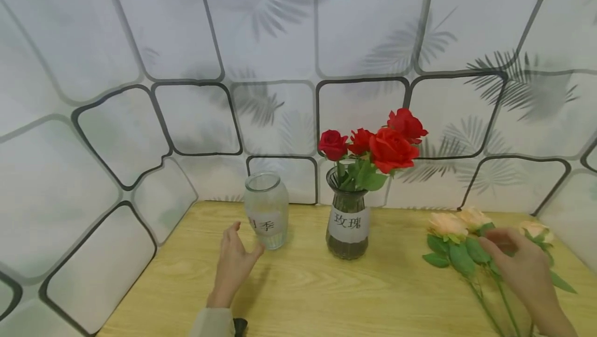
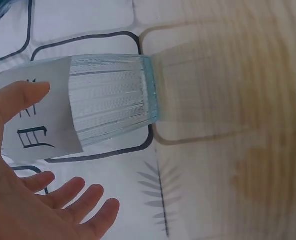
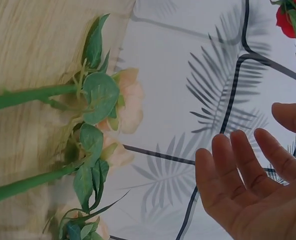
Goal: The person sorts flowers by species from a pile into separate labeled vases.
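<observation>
Left hand [image 1: 235, 264]: we see thumb and fingers spread apart, gripping nothing, just left of the clear vase [image 1: 267, 199]; we cannot tell whether the thumb touches it
Right hand [image 1: 522, 264]: we see its fingers loosely bent, thumb apart, gripping nothing, near the peach flowers [image 1: 448, 225]
Peach flowers: they lie on the right of the surface [image 1: 298, 295], long stems running toward us, blooms pointing at the wall [image 1: 275, 119]
Clear vase: we find it left of the dark vase [image 1: 347, 250], upright, long axis vertical, mouth up
Dark vase: upright, with red roses [image 1: 394, 150] rising from it, most leaning to our right
Wall: patterned, behind everything
</observation>
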Demonstrator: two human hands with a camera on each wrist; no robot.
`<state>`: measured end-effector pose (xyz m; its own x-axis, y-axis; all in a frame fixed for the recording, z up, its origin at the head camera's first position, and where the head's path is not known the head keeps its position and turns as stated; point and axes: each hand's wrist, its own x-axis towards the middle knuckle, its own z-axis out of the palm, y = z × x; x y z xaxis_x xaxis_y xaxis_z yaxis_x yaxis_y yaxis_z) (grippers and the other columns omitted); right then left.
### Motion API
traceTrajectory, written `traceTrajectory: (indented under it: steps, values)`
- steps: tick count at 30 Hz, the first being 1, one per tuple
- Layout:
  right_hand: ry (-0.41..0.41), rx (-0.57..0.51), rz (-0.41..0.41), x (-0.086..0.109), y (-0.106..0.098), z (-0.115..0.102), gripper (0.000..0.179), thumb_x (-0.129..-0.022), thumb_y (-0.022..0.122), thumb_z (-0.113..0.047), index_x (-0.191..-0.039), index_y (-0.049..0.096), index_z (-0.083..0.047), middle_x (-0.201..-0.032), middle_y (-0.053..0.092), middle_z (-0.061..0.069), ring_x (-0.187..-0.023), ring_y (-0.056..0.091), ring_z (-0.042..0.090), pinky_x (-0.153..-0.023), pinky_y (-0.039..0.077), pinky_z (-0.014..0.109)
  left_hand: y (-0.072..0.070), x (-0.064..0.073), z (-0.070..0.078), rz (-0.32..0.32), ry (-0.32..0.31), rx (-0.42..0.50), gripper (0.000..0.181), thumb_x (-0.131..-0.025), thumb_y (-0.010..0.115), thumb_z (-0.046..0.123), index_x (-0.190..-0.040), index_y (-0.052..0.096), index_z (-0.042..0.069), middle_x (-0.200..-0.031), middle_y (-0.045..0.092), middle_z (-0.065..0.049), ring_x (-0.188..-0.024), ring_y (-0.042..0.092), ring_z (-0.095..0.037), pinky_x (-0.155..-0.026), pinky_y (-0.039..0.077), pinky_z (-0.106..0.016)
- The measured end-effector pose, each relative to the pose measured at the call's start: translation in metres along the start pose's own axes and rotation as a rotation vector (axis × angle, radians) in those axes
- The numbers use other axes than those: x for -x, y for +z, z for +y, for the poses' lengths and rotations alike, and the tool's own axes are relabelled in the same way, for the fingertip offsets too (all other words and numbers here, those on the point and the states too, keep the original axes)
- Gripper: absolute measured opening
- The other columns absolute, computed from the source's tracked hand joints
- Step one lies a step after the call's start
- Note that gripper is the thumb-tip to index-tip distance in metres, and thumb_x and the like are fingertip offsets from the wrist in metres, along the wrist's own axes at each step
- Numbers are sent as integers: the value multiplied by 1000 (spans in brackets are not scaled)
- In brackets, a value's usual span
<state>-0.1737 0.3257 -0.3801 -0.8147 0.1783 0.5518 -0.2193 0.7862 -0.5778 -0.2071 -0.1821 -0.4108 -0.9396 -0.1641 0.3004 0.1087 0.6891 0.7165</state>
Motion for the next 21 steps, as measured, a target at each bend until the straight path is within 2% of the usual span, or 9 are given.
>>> traceTrajectory:
  steps: [2, 5, 7, 10, 13, 14, 21]
  values:
    - [5, 12, -19, 0, -1, 3, 20, -94, 74, -12, -102, 68, 5, -81, 62, -28, -71, 44, -22, -59, 36, 4, 4, -3, -3, -33, -29, 48, 81, -90, 75, 15, -146, 26, -16, -146, 34, -39, -134, 36, -55, -106, 39, -65]
    - [6, 46, -43, -3, -4, 7, 23, -96, 72, -16, -101, 68, 6, -85, 74, 5, -68, 44, -21, -54, 39, 8, 10, -8, -6, -88, -52, 138, 85, -90, 76, 15, -146, 21, -19, -148, 29, -41, -136, 31, -59, -108, 34, -68]
    - [17, 71, -65, -6, -5, 8, 26, -98, 70, -19, -101, 67, 7, -93, 71, 27, -66, 49, -15, -52, 42, 12, 14, -12, -8, -122, -71, 201, 87, -91, 76, 15, -147, 19, -19, -150, 25, -42, -137, 27, -61, -109, 31, -69]
    - [49, 100, -108, -9, -7, 11, 32, -101, 66, -24, -102, 66, 8, -98, 68, 33, -70, 68, 15, -55, 53, 29, 22, -16, -9, -161, -91, 278, 90, -90, 76, 13, -148, 16, -19, -151, 22, -43, -139, 23, -62, -110, 27, -71]
    - [93, 124, -172, -9, -10, 14, 39, -103, 63, -27, -104, 63, 12, -100, 66, 35, -81, 67, 48, -60, 56, 50, 28, -19, -10, -173, -97, 302, 89, -89, 78, 12, -148, 18, -20, -151, 25, -44, -139, 25, -60, -111, 27, -69]
    - [103, 126, -199, -9, -11, 15, 42, -103, 62, -28, -104, 62, 14, -100, 65, 36, -83, 65, 52, -62, 55, 55, 29, -19, -10, -173, -97, 305, 88, -89, 78, 11, -147, 19, -20, -150, 27, -44, -139, 27, -60, -112, 27, -69]
    - [231, 112, -407, -12, -23, 26, 64, -108, 49, -37, -120, 47, 25, -107, 58, 45, -68, 71, 30, -61, 60, 48, 33, -21, -12, -173, -125, 304, 80, -91, 75, 10, -145, 24, -20, -147, 34, -44, -137, 33, -58, -110, 32, -68]
